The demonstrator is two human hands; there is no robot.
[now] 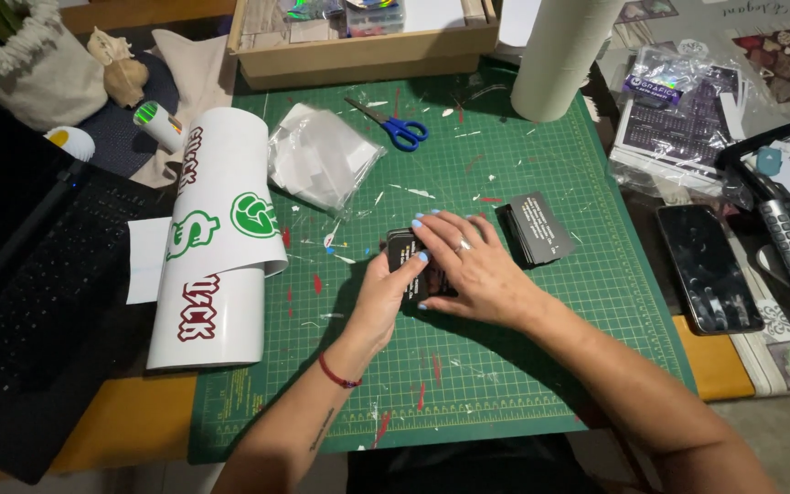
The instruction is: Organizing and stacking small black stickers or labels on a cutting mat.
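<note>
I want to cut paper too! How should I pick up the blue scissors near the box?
Take the blue-handled scissors by the two blue finger loops, probably coming from the near right side. They lie flat on the green cutting mat with the handles pointing toward the person and the closed metal blades pointing away to the upper left, so the loops are the safe, rounded part to grip.

black card stack (406, 261) mostly hidden by hands, laptop (20, 302) cut off

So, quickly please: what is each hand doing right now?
Left hand: closed on the black card stack.
Right hand: lying over the same stack, fingers bent on it.
</note>
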